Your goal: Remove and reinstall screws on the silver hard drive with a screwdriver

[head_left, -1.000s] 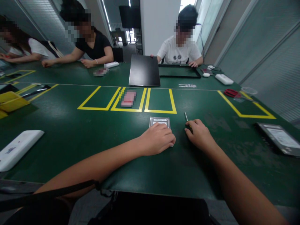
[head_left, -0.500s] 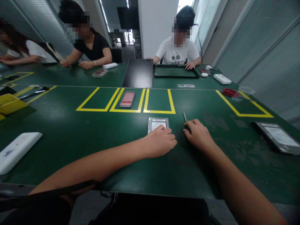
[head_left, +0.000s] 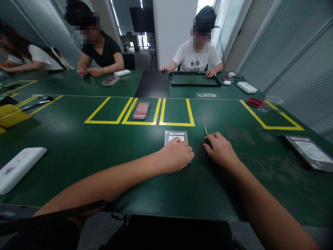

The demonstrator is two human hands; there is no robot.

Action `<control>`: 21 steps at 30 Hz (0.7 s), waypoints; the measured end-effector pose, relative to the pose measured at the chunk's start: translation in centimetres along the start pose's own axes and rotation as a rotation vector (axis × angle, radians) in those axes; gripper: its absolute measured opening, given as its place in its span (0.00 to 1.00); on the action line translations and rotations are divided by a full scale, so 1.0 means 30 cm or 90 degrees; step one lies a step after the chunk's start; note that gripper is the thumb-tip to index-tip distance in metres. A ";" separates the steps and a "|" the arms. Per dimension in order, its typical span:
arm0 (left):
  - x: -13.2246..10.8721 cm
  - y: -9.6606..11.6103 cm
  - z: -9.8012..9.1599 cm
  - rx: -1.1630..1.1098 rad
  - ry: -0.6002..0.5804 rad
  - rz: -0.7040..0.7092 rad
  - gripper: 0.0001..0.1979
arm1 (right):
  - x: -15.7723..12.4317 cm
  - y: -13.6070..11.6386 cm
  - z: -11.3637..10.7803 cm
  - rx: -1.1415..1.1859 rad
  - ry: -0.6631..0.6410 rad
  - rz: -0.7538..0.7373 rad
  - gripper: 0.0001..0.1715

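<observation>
Over the lower part of a small silver hard drive [head_left: 176, 134] is my left hand [head_left: 177, 155], its fingers curled in. Whatever those fingers hold, if anything, is hidden beneath the hand. The drive lies flat on the green table with its white label partly covered. To the right, my right hand [head_left: 220, 148] is closed round a screwdriver [head_left: 205, 130]. The metal shaft points away from me, and the handle is mostly hidden in the palm.
A larger hard drive [head_left: 309, 152] lies at the right, a white power bank [head_left: 20, 170] at the left. Yellow tape squares [head_left: 177, 124] mark the table, one holding a pink object [head_left: 141, 111]. Across, a person touches a black panel [head_left: 152, 84] and a black frame [head_left: 196, 84].
My left hand has shifted slightly left over the hard drive, uncovering a corner of it. My right hand stays put. Across the table, the black panel has tilted and a person's hand has drawn back.
</observation>
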State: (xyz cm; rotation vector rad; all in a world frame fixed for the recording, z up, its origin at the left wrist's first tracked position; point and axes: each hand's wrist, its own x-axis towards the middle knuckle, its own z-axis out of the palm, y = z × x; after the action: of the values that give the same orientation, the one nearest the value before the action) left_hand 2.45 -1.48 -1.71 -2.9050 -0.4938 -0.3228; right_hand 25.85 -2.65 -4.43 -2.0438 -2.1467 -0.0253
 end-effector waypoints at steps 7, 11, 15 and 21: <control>0.006 0.006 -0.002 -0.008 0.005 0.011 0.04 | -0.002 -0.005 -0.004 0.001 -0.004 0.003 0.17; 0.010 -0.001 -0.008 -0.046 -0.011 0.013 0.04 | -0.002 0.000 0.004 -0.002 0.005 -0.004 0.17; 0.015 -0.004 -0.012 -0.068 -0.020 0.007 0.04 | -0.001 0.004 0.010 -0.005 0.010 -0.008 0.17; 0.022 -0.001 -0.022 -0.080 -0.053 -0.010 0.03 | -0.001 0.002 0.006 -0.011 0.000 -0.006 0.17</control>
State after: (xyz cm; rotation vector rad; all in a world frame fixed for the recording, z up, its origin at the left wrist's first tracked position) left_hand 2.91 -1.38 -0.90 -3.0485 -0.5270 -0.2453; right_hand 25.89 -2.66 -4.61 -2.0435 -2.1630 -0.0466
